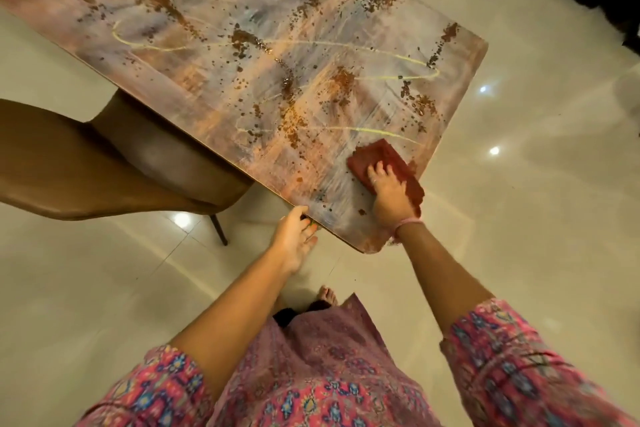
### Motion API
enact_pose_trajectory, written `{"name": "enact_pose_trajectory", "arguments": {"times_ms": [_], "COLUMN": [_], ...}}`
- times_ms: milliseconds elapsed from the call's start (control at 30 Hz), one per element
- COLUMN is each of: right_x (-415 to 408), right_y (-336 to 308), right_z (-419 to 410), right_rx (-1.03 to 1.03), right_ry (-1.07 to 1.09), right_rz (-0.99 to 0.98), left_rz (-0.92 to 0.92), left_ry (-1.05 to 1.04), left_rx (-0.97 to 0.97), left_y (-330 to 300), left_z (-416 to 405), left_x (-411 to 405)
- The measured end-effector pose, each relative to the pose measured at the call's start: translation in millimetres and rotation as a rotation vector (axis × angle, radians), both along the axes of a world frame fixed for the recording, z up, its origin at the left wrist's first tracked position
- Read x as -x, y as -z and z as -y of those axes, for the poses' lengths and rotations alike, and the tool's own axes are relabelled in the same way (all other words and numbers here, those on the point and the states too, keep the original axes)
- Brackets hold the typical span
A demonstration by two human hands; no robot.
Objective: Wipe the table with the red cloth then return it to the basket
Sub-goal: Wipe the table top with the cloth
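**Red cloth pressed flat at the near corner of the table**

The red cloth (pixel 386 168) is held down on the patterned table (pixel 242 55) by the right hand (pixel 389 192). The fingers are laid nearly straight on the cloth, so the grip is a flat press and not a pinch; nothing is enclosed by them. The cloth is seen directly under the fingertips and a little beyond them. Its long axis is judged to run roughly along the line of the forearm, from the wrist side toward the far side of the palm.

The left hand (pixel 294 236) is placed on the near edge of the table, well to the left of the pressing hand. Its fingers are curled around the edge, so the edge is gripped for support. The cloth is therefore served only by the right hand, which is the nearer one.

Almost the whole unwiped surface lies beyond and to the left of the press, so the coming stroke is judged to go that way. The basket is not seen in the view. No brand, label or writing can be read anywhere.

A brown chair (pixel 86 163) stands far left of both hands.
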State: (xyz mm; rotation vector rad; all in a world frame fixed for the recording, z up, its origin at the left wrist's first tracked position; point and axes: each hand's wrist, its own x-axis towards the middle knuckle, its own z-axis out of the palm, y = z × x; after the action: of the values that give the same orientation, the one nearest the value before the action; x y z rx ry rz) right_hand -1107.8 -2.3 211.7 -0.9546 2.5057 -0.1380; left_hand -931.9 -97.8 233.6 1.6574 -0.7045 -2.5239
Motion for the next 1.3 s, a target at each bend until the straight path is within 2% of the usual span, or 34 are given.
{"name": "enact_pose_trajectory", "arguments": {"times_ms": [100, 200, 300, 367, 500, 567, 633, 700, 767, 867, 933, 1033, 1133, 1200, 1300], "right_x": [-42.5, -75.3, -61.0, -26.0, 40.6, 46.0, 24.7, -16.0, -50.8, -30.4, 10.8, 59.6, 43.6, 1.2, -57.4], "right_y": [17.1, 25.8, 24.1, 20.9, 16.2, 17.3, 20.3, 29.2, 33.7, 27.0, 22.2, 14.3, 16.8, 25.6, 37.7], "right_z": [-2.2, -44.8, -89.6, -91.2, -46.8, -19.3, -2.7, -13.5, -48.9, -95.9, -93.5, -45.2, 3.4, 7.2, -39.1], "right_rx": [-0.053, -0.024, 0.008, 0.010, -0.032, -0.039, -0.029, 0.026, 0.060, 0.076, 0.062, -0.009, -0.013, 0.038, 0.099], "right_ry": [-0.175, -0.428, -0.594, -0.567, -0.256, -0.072, -0.005, -0.139, -0.384, -0.583, -0.513, -0.250, -0.008, -0.099, -0.422], "right_rz": [-0.061, -0.030, 0.003, 0.000, -0.001, 0.007, -0.022, -0.026, -0.009, 0.034, 0.029, 0.022, 0.015, -0.023, 0.004], "left_rz": [0.012, 0.003, 0.011, 0.041, 0.055, 0.062, 0.071, 0.069, 0.063, 0.055, 0.045, 0.042, 0.053, 0.045, 0.007], "left_ry": [-0.089, -0.161, -0.175, -0.158, -0.214, -0.242, -0.273, -0.304, -0.334, -0.370, -0.363, -0.370, -0.389, -0.396, -0.414], "left_rx": [-0.027, -0.062, -0.081, -0.082, -0.091, -0.089, -0.090, -0.104, -0.134, -0.174, -0.191, -0.204, -0.223, -0.248, -0.292], "left_y": [9.8, 15.8, 20.4, 23.4, 26.8, 28.3, 30.7, 32.6, 33.3, 32.9, 33.2, 34.2, 36.8, 38.4, 39.9], "left_z": [-5.2, -6.0, -3.9, -1.0, -0.2, -2.6, -4.4, -4.9, -4.2, -2.8, -3.0, -3.1, -2.7, -0.7, 2.2], "left_x": [3.8, 4.6, 4.5, 5.4, 7.7, 8.4, 8.4, 9.2, 10.8, 13.2, 14.3, 14.2, 12.3, 10.9, 8.8]}}
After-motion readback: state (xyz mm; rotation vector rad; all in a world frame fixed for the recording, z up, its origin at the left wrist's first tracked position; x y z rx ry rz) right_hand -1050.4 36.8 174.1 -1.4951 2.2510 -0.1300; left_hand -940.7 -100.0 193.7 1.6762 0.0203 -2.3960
